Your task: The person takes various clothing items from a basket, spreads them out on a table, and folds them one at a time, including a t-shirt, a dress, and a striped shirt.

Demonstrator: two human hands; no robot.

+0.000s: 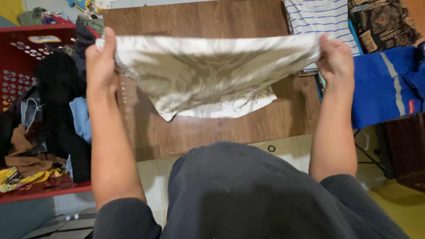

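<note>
Both hands are holding a cream cloth (208,75) stretched across the frame's middle, above the tabletop (199,20): left hand (101,62) and right hand (335,59) fingers are pinching its top corners closed.

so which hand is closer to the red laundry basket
Left. The left hand grips the cream cloth at its left corner, right beside the red laundry basket. The right hand holds the opposite corner, far across the wooden table, near the blue garment.
</note>
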